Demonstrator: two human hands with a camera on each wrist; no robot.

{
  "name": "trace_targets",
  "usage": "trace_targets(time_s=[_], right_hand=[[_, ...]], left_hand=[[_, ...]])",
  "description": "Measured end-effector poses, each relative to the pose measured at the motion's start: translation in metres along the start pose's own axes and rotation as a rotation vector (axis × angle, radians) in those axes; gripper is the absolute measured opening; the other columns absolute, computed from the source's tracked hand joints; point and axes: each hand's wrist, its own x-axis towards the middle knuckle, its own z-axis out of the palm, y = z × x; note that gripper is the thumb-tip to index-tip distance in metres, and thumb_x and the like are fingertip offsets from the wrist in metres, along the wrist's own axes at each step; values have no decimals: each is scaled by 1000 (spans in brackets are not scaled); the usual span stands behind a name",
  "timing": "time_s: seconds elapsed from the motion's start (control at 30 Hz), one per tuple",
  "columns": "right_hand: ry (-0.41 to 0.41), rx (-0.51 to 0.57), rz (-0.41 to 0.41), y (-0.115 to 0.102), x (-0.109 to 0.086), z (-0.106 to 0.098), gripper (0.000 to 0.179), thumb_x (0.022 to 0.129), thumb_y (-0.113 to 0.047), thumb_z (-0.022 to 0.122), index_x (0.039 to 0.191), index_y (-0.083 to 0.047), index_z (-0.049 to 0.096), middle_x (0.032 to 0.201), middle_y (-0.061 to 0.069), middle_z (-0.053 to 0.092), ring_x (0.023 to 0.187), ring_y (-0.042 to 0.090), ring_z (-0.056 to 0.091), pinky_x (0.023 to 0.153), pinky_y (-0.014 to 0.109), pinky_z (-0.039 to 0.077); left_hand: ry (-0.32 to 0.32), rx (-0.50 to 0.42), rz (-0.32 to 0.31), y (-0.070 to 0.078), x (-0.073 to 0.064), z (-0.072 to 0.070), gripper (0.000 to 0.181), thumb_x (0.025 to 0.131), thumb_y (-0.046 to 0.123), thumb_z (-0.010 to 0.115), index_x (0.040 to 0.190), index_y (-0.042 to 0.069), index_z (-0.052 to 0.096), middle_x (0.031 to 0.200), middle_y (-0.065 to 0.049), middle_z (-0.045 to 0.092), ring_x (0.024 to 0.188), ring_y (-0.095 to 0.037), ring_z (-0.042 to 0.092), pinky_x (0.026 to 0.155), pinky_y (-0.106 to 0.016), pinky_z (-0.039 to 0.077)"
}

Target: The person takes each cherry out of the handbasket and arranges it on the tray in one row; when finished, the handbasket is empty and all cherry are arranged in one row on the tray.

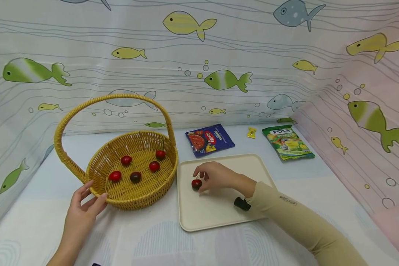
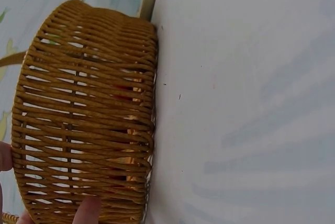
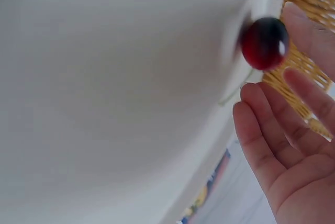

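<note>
A yellow-brown wicker basket [image 1: 133, 201] with a tall arched handle stands at left, holding several dark red cherries [image 1: 126, 160]. My left hand [image 1: 83, 207] grips its near-left rim, close to the foot of the handle. In the left wrist view, fingertips [image 2: 88, 211] touch the woven side. Over the cream tray [image 1: 216, 221], my right hand [image 1: 216, 175] reaches down around a single cherry [image 1: 196, 184] with a thin stem. In the right wrist view, its thumb and fingers stand apart beside that cherry [image 3: 265, 44], which lies on the tray.
Behind the tray lies a blue Barilla pouch [image 1: 210, 140]. A small yellow wrapped candy [image 1: 251, 132] and a green Fox's bag [image 1: 287, 142] lie to its right. Fish-printed cloth [image 1: 193, 55] rises behind the table. The tray's left edge is close to the basket.
</note>
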Motion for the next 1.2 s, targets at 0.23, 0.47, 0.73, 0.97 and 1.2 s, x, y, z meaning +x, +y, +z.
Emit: trace_targets(time_s=[0.23, 0.47, 0.73, 0.97, 1.2], right_hand=[[33, 15, -34, -6, -1, -20, 41, 74, -21, 81, 107, -5, 64, 93, 9, 64, 82, 21, 60, 70, 23, 50], [69, 7, -64, -20, 6, -37, 40, 73, -20, 82, 108, -8, 65, 92, 4, 63, 83, 18, 60, 70, 19, 50], [97, -2, -105, -37, 18, -49, 40, 73, -21, 81, 108, -9, 65, 92, -1, 63, 83, 15, 58, 71, 18, 50], [68, 9, -117, -47, 33, -52, 39, 75, -20, 80, 109, -8, 64, 91, -1, 62, 86, 21, 60, 71, 18, 49], [54, 12, -140, -56, 48, -54, 36, 76, -17, 79, 108, -8, 64, 93, 2, 63, 86, 20, 59, 71, 17, 49]], left_hand=[[-10, -3, -14, 19, -11, 2, 71, 91, 33, 60, 148, 18, 19, 146, -21, 16, 115, -23, 43, 68, -10, 50], [-23, 2, -13, 19, -13, 0, 73, 92, 32, 59, 148, 15, 17, 145, -23, 15, 113, -19, 43, 68, -10, 51], [-27, 1, -7, 21, -13, 1, 73, 92, 32, 59, 148, 15, 17, 146, -24, 15, 110, -13, 44, 68, -10, 51], [-24, 3, -17, 21, -14, 1, 74, 92, 32, 59, 149, 14, 16, 146, -24, 14, 110, -14, 44, 68, -10, 51], [-22, -8, -5, 21, -13, 2, 73, 92, 31, 59, 148, 14, 17, 145, -24, 14, 105, -6, 44, 68, -10, 51]])
